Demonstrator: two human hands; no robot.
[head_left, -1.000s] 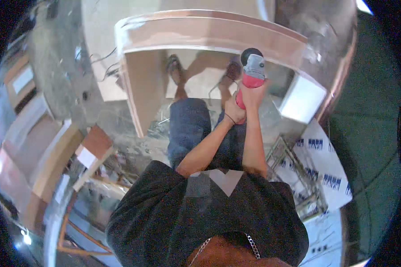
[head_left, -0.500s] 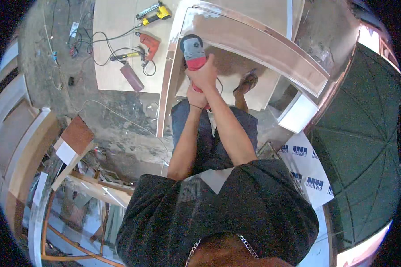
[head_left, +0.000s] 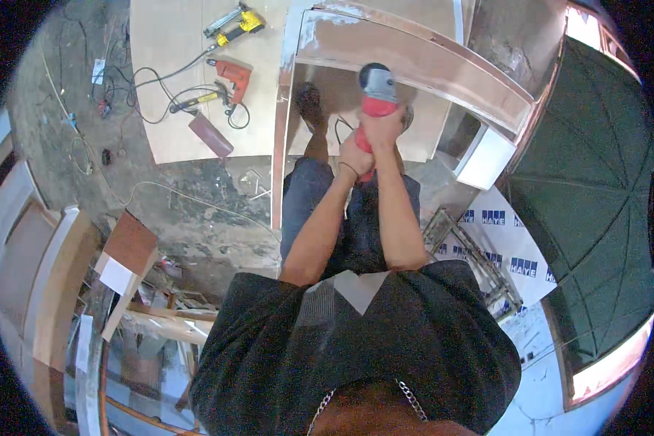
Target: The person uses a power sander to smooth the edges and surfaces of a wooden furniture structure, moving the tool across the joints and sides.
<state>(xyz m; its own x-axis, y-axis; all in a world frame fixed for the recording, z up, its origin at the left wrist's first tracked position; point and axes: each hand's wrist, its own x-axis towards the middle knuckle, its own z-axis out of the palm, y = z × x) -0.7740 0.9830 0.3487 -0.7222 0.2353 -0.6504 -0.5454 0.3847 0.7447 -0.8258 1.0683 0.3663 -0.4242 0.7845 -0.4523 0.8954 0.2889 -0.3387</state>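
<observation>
A red and grey angle grinder (head_left: 379,91) with a dark round disc at its far end is held out in front of me. My right hand (head_left: 384,129) is closed round its red body just behind the grey head. Closer to me, my left hand (head_left: 355,154) wraps the rear of the red body. The disc is near the inner edge of a curved wooden frame (head_left: 414,54) with white patches at its left corner; whether it touches the wood I cannot tell. My fingers partly hide the tool's body.
An orange drill (head_left: 232,78), a yellow nail gun (head_left: 240,27) and a brown block (head_left: 211,135) lie with cords on a pale board (head_left: 167,138) at the left. A white box-shaped piece (head_left: 487,158) stands right. A metal frame (head_left: 479,265) leans near my right side.
Both hands have carried the grinder to the right, away from the frame's left corner. My left foot now shows on the board, and the whole view has shifted slightly.
</observation>
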